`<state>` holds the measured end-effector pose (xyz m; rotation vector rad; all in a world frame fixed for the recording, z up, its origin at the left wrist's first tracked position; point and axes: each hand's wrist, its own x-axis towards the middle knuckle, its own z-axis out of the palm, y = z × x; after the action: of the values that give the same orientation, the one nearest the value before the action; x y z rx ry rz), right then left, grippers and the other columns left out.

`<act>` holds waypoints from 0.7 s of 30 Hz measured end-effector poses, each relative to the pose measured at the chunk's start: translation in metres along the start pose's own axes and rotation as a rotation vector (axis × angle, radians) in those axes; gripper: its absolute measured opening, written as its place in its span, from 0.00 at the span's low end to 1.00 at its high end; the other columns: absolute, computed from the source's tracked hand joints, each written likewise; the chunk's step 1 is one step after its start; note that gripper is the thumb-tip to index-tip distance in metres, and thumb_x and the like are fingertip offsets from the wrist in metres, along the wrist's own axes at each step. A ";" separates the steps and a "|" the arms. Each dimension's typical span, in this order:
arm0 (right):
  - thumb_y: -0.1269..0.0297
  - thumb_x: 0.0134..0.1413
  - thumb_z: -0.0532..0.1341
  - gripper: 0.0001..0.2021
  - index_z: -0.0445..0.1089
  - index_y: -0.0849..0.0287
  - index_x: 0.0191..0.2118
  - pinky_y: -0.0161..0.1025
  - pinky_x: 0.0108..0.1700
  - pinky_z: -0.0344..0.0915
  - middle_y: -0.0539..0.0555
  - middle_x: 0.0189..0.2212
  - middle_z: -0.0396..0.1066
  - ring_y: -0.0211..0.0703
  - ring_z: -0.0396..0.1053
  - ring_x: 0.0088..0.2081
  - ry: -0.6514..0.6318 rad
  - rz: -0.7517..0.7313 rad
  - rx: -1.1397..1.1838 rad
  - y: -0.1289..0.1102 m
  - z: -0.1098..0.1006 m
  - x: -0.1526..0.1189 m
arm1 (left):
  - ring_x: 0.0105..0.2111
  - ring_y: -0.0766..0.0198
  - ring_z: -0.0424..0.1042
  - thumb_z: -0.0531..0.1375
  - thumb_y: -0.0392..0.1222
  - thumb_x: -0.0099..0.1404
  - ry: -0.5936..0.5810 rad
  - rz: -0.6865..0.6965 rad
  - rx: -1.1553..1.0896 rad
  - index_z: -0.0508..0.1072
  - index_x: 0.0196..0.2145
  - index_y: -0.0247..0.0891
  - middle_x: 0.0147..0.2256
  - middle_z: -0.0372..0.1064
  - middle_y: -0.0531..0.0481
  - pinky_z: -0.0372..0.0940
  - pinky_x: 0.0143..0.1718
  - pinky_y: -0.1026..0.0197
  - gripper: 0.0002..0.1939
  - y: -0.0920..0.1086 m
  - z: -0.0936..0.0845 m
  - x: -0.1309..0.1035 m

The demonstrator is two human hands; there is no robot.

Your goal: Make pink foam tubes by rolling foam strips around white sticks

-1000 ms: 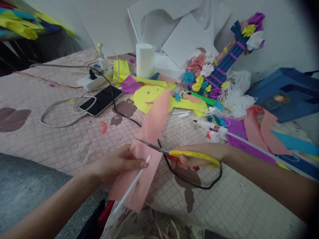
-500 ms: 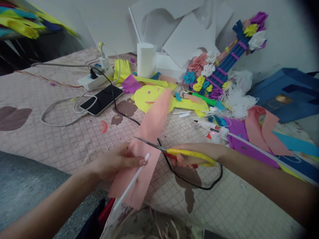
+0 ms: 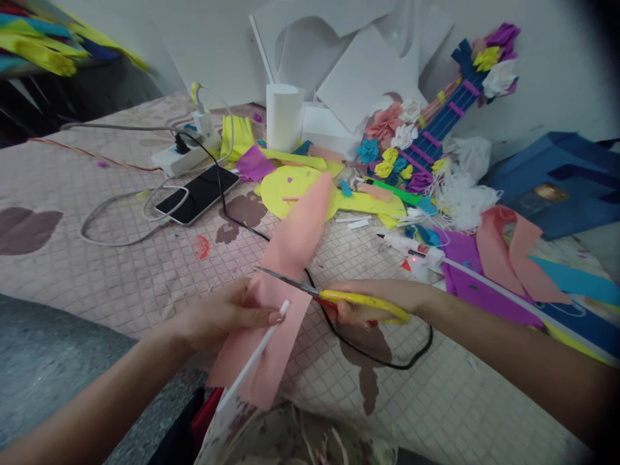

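My left hand (image 3: 227, 316) pinches a strip of salmon-pink crepe paper (image 3: 264, 368) together with a thin white stick (image 3: 252, 361) that lies along it under my thumb. My right hand (image 3: 363, 303) grips yellow-and-red scissors (image 3: 363, 302) by their handles. Their blades lie across the pink strip just beyond my left fingers, nearly closed, with the tip past the strip's left edge. The strip's far part reaches over a yellow guitar-shaped cutout (image 3: 290, 184). How far the cut goes under the blades is hard to make out.
A phone (image 3: 198, 195) on a cable and a power strip (image 3: 181, 158) lie left. A black cord (image 3: 387, 363) loops beside my right hand. A glue gun (image 3: 411, 247) lies right, near purple paper (image 3: 465, 284). Behind stand a white roll (image 3: 284, 116) and a blue flower-trimmed guitar (image 3: 448, 123).
The scissors have moved slightly left across the pink strip and their handles have drawn closer together. My left hand and the white stick have barely shifted.
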<state>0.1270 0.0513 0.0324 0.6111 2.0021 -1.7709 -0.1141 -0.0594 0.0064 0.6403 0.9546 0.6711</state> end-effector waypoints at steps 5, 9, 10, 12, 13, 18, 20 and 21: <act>0.35 0.52 0.46 0.26 0.54 0.58 0.30 0.25 0.17 0.55 0.43 0.21 0.51 0.27 0.53 0.19 -0.027 -0.046 0.000 0.002 -0.003 0.006 | 0.33 0.65 0.72 0.68 0.39 0.52 -0.027 0.009 -0.002 0.76 0.35 0.38 0.33 0.76 0.52 0.67 0.36 0.65 0.12 0.002 0.001 0.000; 0.35 0.52 0.46 0.27 0.54 0.58 0.31 0.25 0.16 0.54 0.42 0.21 0.50 0.27 0.52 0.19 -0.028 -0.055 0.003 0.002 -0.004 0.007 | 0.33 0.66 0.72 0.67 0.39 0.53 -0.046 0.031 0.017 0.76 0.35 0.39 0.33 0.76 0.53 0.66 0.36 0.66 0.10 0.001 0.000 0.001; 0.35 0.52 0.47 0.26 0.54 0.58 0.31 0.25 0.16 0.54 0.42 0.21 0.50 0.27 0.52 0.19 -0.024 -0.051 0.010 0.002 -0.004 0.007 | 0.32 0.66 0.72 0.67 0.39 0.53 -0.047 0.028 0.019 0.76 0.35 0.39 0.33 0.76 0.53 0.66 0.35 0.66 0.10 0.001 0.000 0.001; 0.36 0.52 0.48 0.26 0.55 0.58 0.31 0.25 0.16 0.54 0.42 0.21 0.51 0.27 0.52 0.19 -0.013 -0.040 0.031 0.001 -0.003 0.005 | 0.31 0.67 0.72 0.67 0.40 0.53 -0.042 0.024 0.023 0.77 0.33 0.39 0.32 0.76 0.54 0.66 0.34 0.66 0.09 0.000 0.000 0.001; 0.37 0.53 0.49 0.25 0.55 0.58 0.32 0.25 0.17 0.54 0.42 0.20 0.51 0.27 0.52 0.19 -0.004 -0.030 0.047 0.000 -0.003 0.004 | 0.31 0.67 0.71 0.68 0.40 0.52 -0.036 0.023 0.025 0.76 0.33 0.39 0.32 0.75 0.54 0.66 0.34 0.66 0.08 0.000 0.000 0.001; 0.45 0.57 0.52 0.19 0.59 0.59 0.34 0.27 0.18 0.53 0.43 0.20 0.54 0.29 0.53 0.18 0.101 -0.030 0.053 -0.006 0.000 0.001 | 0.34 0.64 0.71 0.69 0.41 0.50 0.060 0.021 0.079 0.75 0.36 0.39 0.32 0.74 0.53 0.65 0.35 0.65 0.14 -0.001 0.001 -0.001; 0.52 0.57 0.55 0.14 0.61 0.59 0.33 0.29 0.22 0.55 0.45 0.22 0.59 0.31 0.57 0.22 0.249 -0.060 -0.118 -0.011 0.005 -0.002 | 0.34 0.63 0.71 0.69 0.43 0.49 0.100 0.018 0.115 0.74 0.37 0.39 0.33 0.74 0.52 0.65 0.35 0.64 0.16 -0.001 0.000 -0.002; 0.55 0.56 0.56 0.12 0.62 0.59 0.32 0.30 0.25 0.55 0.46 0.24 0.61 0.32 0.59 0.24 0.356 -0.055 -0.232 -0.014 0.009 -0.004 | 0.33 0.63 0.71 0.69 0.43 0.49 0.113 0.013 0.127 0.74 0.36 0.38 0.32 0.74 0.52 0.66 0.35 0.63 0.16 -0.001 -0.001 -0.004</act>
<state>0.1226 0.0407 0.0457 0.8485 2.4394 -1.5082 -0.1161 -0.0626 0.0068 0.7277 1.1049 0.6675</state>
